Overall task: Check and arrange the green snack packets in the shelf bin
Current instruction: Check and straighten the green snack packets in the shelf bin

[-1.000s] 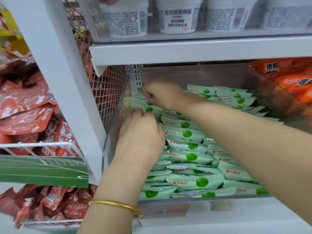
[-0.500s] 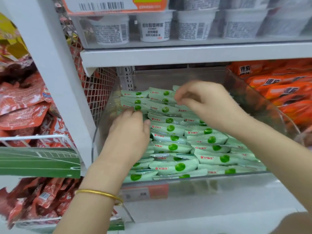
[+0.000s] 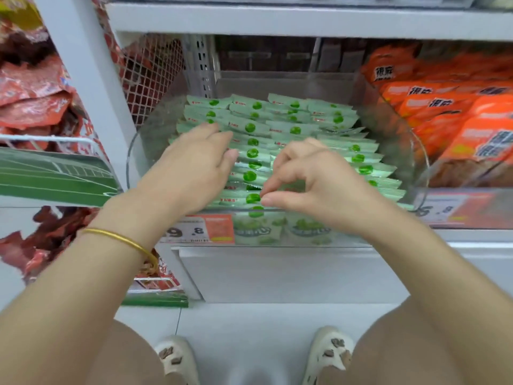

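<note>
The left hand [image 3: 194, 168] lies flat, fingers straight, on the green snack packets [image 3: 294, 130] at the left side of the clear bin [image 3: 150, 140]. The right hand [image 3: 311, 179] pinches a front-row packet [image 3: 236, 200] between thumb and forefinger at the bin's front edge.

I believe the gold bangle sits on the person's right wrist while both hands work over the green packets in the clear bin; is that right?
Not quite: the gold bangle sits on the wrist of the left hand, as the head view shows. The rest holds: that hand and the right hand are both over the green packets in the clear bin.
</note>
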Available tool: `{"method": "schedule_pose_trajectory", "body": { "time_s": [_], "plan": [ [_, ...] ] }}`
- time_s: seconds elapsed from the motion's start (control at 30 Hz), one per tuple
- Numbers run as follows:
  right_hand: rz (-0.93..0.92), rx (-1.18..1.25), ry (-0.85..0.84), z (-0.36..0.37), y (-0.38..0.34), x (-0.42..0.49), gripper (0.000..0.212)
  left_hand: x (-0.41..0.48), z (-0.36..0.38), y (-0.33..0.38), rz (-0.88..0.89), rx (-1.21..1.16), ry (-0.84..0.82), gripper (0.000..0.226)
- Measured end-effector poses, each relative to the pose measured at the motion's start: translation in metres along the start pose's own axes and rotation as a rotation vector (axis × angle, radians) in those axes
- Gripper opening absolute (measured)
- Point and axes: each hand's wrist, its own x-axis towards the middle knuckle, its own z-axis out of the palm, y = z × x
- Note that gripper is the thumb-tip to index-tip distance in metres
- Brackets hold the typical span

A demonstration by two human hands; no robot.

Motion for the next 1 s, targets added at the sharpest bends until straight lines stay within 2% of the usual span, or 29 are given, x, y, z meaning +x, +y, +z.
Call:
{"method": "schedule_pose_trajectory", "body": {
  "time_s": [0.1, 0.2, 0.33, 0.57, 0.7, 0.87, 1.0],
  "plan": [
    [-0.021, -0.117, -0.051, 0.003, 0.003, 0.003, 0.009, 0.001, 0.004, -0.001, 0.037, 0.031, -0.032, 0.053],
    [-0.039, -0.143, -0.058, 0.004, 0.006, 0.005, 0.013, -0.003, 0.011, -0.009, 0.039, 0.005, -0.038, 0.067],
    [-0.122, -0.132, -0.022, 0.010, 0.008, 0.007, 0.013, 0.000, 0.014, -0.014, 0.000, -0.053, -0.081, 0.050],
    [-0.186, -0.154, 0.045, 0.016, 0.012, -0.002, 0.013, 0.001, 0.016, -0.020, 0.038, -0.088, -0.074, 0.049],
    [-0.210, -0.183, 0.106, 0.017, 0.012, -0.007, 0.019, -0.001, 0.017, -0.024, 0.052, -0.127, -0.073, 0.049],
    [-0.171, -0.116, 0.166, 0.021, 0.012, -0.009, 0.020, -0.002, 0.017, -0.026, 0.050, -0.137, -0.087, 0.052],
    [-0.063, -0.032, 0.187, 0.020, 0.009, -0.009, 0.017, -0.002, 0.016, -0.025, 0.060, -0.222, -0.049, 0.049]
  ]
}}
